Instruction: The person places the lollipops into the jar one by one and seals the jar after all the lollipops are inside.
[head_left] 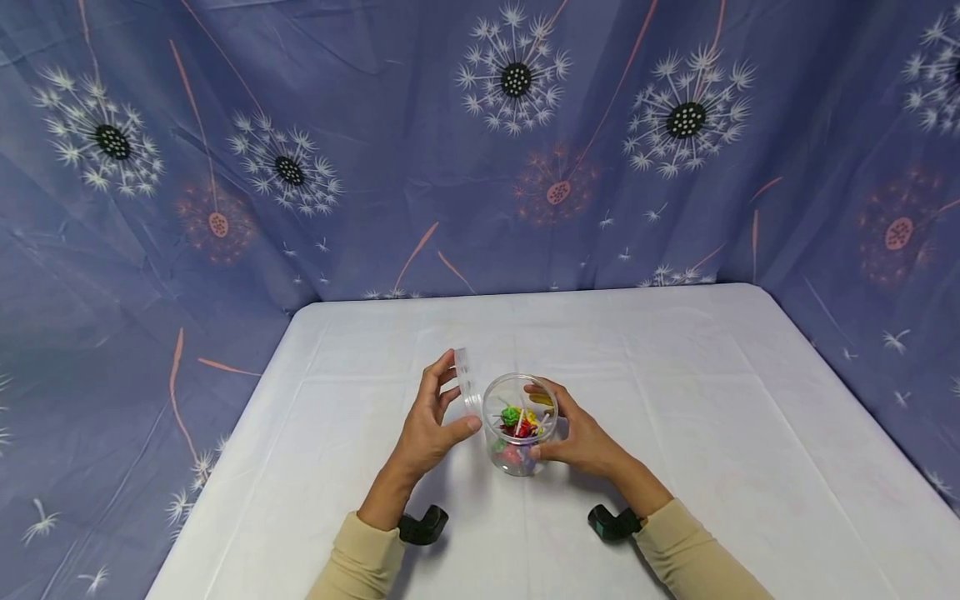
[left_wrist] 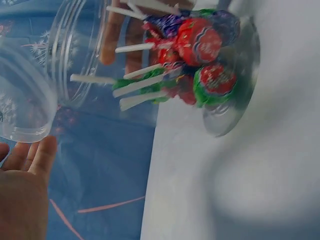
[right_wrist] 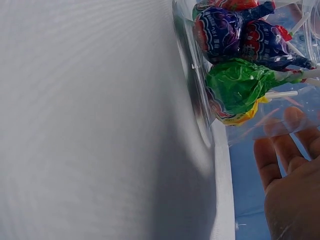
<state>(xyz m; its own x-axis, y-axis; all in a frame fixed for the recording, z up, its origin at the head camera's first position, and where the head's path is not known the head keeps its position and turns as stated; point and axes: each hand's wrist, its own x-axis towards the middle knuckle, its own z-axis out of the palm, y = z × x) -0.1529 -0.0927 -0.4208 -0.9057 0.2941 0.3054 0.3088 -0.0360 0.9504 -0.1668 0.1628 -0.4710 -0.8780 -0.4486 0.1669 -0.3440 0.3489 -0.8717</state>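
My left hand (head_left: 426, 429) holds a clear plastic lid (head_left: 466, 379) on edge, just left of a clear round jar (head_left: 492, 446). In the left wrist view the lid (left_wrist: 30, 107) stands beside the mouth of the jar, which is uncovered. Around the jar's right side my right hand (head_left: 585, 437) curls, thumb in front and fingers behind. Several wrapped lollipops (head_left: 525, 425) lie inside, with red, green, purple and yellow wrappers. Their white sticks point up toward the rim. The right wrist view shows a green-wrapped lollipop (right_wrist: 237, 85) low in the jar, close to the fingers (right_wrist: 267, 162).
A white cloth covers the table (head_left: 660, 375) under the jar. Behind it and at both sides hangs a blue curtain (head_left: 405, 167) with a dandelion print. Black wrist devices (head_left: 424, 526) sit on both wrists, low over the cloth.
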